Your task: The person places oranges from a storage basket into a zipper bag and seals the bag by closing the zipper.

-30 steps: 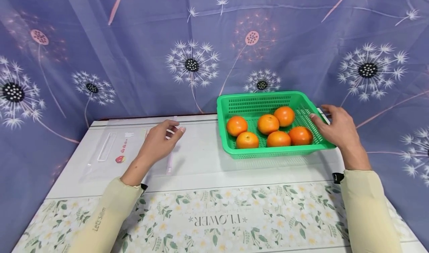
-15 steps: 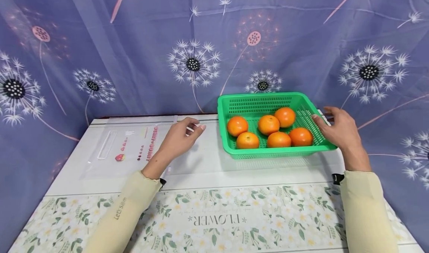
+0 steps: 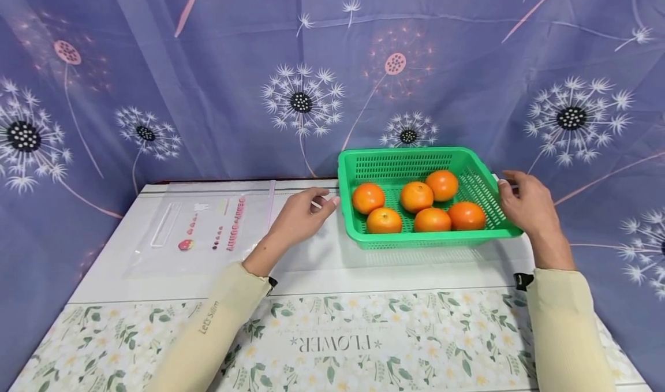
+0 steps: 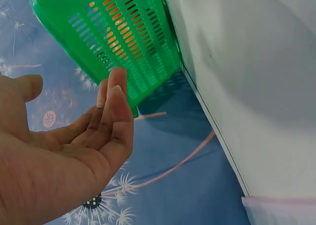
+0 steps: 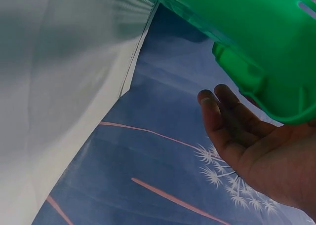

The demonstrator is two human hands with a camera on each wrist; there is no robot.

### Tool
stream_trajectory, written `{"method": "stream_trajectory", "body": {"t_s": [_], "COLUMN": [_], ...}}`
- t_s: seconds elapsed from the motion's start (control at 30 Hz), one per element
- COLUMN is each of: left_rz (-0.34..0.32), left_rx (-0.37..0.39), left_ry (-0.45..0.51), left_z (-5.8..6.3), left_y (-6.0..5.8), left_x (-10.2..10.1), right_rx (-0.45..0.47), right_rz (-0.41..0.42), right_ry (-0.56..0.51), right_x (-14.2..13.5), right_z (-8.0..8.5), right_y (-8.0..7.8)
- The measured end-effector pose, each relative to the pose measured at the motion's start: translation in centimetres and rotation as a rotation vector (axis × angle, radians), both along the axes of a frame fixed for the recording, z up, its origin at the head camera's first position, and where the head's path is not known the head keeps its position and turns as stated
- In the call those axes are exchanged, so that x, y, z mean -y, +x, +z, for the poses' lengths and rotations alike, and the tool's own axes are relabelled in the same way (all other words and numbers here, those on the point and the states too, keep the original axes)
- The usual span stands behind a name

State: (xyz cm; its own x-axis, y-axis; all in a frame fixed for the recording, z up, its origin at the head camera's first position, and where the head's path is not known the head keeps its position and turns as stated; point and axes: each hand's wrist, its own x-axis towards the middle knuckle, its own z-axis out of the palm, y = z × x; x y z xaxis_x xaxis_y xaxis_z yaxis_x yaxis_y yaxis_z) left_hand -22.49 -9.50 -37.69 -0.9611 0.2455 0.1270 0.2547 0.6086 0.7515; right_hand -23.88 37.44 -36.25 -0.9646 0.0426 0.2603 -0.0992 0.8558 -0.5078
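Observation:
A green plastic basket point(image 3: 426, 237) with slotted walls stands toward the back of the table, several oranges point(image 3: 416, 197) lying in it. My left hand point(image 3: 306, 214) is just off the basket's left end, its thumb tip close to the rim in the head view. In the left wrist view its fingers are loosely bent, palm toward the basket wall, with nothing held. At the opposite end, my right hand point(image 3: 531, 206) has its thumb at the rim and its fingers outside the wall. The right wrist view shows those fingers point(image 5: 222, 121) loosely bent below the rim; the basket hides the thumb.
A clear zip bag point(image 3: 161, 259) with pink print and a lilac slider strip lies flat on the left of the table. A white cloth with a floral band point(image 3: 332, 317) covers the table. A blue dandelion-print curtain point(image 3: 223, 92) hangs right behind it.
My left hand has moved right, from over the zip bag to beside the basket's left end. My right hand has shifted slightly outward and down at the right rim. The basket and oranges stay put.

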Motion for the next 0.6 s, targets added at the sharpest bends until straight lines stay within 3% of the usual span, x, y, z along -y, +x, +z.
{"method": "stream_trajectory", "body": {"t_s": [0.3, 0.6], "left_rz": [-0.037, -0.071], "left_rx": [0.069, 0.079], "left_ry": [0.059, 0.113], "left_z": [-0.5, -1.2], "left_y": [-0.2, -0.4], "left_x": [-1.2, -1.4], "right_rx": [-0.021, 0.033], "right_rz": [0.005, 0.0], "right_ry": [0.025, 0.044], "right_x": [0.1, 0.1], "right_z": [-0.2, -0.4], "right_y": [0.0, -0.3]}}
